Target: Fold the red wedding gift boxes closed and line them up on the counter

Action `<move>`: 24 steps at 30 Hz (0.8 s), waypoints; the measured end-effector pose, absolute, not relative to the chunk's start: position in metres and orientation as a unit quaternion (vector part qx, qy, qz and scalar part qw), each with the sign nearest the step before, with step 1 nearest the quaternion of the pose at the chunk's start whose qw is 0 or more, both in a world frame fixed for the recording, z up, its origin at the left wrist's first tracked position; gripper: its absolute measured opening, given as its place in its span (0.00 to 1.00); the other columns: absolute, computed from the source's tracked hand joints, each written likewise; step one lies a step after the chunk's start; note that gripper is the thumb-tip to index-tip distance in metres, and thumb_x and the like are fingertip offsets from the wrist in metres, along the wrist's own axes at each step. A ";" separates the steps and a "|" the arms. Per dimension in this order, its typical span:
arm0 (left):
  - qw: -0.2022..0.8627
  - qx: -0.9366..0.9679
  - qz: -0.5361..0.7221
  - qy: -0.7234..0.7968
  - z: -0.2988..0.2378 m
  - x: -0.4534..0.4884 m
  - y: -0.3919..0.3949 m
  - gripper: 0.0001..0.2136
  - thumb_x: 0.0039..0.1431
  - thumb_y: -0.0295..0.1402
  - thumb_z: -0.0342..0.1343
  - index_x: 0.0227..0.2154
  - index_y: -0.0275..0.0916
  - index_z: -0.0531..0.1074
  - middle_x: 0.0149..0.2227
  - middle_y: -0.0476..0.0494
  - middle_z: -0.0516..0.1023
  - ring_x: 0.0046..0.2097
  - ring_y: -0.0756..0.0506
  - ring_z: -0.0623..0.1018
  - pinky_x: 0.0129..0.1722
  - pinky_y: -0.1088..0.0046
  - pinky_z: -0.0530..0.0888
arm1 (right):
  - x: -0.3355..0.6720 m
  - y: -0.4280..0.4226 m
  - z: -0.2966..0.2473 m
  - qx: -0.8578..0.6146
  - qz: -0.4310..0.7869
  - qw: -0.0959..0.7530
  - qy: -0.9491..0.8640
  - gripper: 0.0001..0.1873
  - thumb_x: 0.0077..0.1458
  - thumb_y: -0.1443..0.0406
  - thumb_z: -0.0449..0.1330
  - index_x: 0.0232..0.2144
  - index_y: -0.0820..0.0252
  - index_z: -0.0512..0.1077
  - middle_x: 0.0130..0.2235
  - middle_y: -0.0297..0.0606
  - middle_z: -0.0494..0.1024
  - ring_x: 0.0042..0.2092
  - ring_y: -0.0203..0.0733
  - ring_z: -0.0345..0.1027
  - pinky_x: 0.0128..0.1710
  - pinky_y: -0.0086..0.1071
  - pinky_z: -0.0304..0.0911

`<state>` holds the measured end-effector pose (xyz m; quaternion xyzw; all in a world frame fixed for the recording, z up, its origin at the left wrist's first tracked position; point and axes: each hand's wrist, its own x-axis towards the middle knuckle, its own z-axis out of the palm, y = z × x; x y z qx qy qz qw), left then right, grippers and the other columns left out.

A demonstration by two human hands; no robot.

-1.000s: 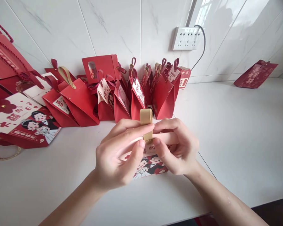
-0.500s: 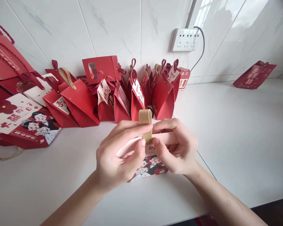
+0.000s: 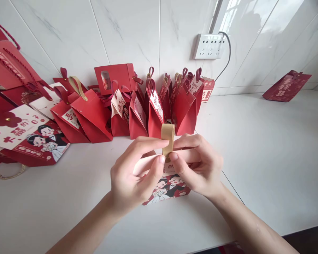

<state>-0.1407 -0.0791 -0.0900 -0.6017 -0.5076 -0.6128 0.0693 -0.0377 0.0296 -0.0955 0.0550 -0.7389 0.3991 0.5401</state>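
Note:
A small red and pale pink gift box (image 3: 172,187), printed with a cartoon bridal couple, stands on the white counter in front of me. From its top rises a gold ribbon loop (image 3: 168,135). My left hand (image 3: 137,173) closes on the box's top edge from the left, its thumb and index fingertip at the foot of the loop. On the other side my right hand (image 3: 198,164) grips the same edge, thumb tip against the front by the ribbon. Both hands cover much of the box's upper part.
Several red gift boxes (image 3: 95,116) with ribbon loops line the tiled wall. Larger red boxes (image 3: 13,67) with cord handles are stacked at left, near a flower-topped box (image 3: 46,141). One dark red box (image 3: 287,86) stands far right. A socket panel (image 3: 210,46) is on the wall.
The gold loop has swung slightly right and turned. My left index finger has shifted a little away from my right fingers. The view has moved slightly.

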 end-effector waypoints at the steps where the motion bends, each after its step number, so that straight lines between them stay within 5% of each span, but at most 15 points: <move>1: 0.069 -0.598 -0.612 -0.512 -0.090 -0.140 -0.079 0.14 0.60 0.23 0.54 0.47 0.44 0.71 0.38 0.46 0.75 0.32 0.51 0.76 0.31 0.74 0.79 | -0.038 0.030 -0.096 0.054 0.400 0.540 -0.739 0.05 0.54 0.71 0.58 0.34 0.58 0.69 0.24 0.30 0.71 0.22 0.31 0.61 0.19 0.27 0.58; 9: 0.078 -0.604 -0.601 -0.517 -0.090 -0.141 -0.081 0.16 0.58 0.20 0.55 0.47 0.41 0.72 0.39 0.45 0.75 0.37 0.50 0.77 0.34 0.75 0.80 | -0.036 0.030 -0.095 0.066 0.410 0.525 -0.743 0.07 0.54 0.73 0.54 0.35 0.58 0.68 0.21 0.28 0.68 0.21 0.32 0.58 0.19 0.28 0.56; 15: 0.079 -0.610 -0.605 -0.506 -0.090 -0.141 -0.082 0.18 0.58 0.19 0.53 0.49 0.41 0.72 0.40 0.46 0.74 0.39 0.52 0.76 0.33 0.82 0.77 | -0.034 0.031 -0.096 0.081 0.425 0.513 -0.742 0.12 0.48 0.72 0.54 0.37 0.59 0.69 0.28 0.35 0.74 0.25 0.36 0.66 0.22 0.31 0.61; 24: 0.073 -0.616 -0.602 -0.503 -0.089 -0.142 -0.082 0.20 0.59 0.20 0.53 0.53 0.44 0.71 0.42 0.45 0.75 0.37 0.50 0.76 0.32 0.76 0.80 | -0.036 0.030 -0.095 0.068 0.402 0.523 -0.749 0.09 0.53 0.72 0.55 0.37 0.57 0.68 0.20 0.29 0.71 0.25 0.37 0.69 0.21 0.30 0.62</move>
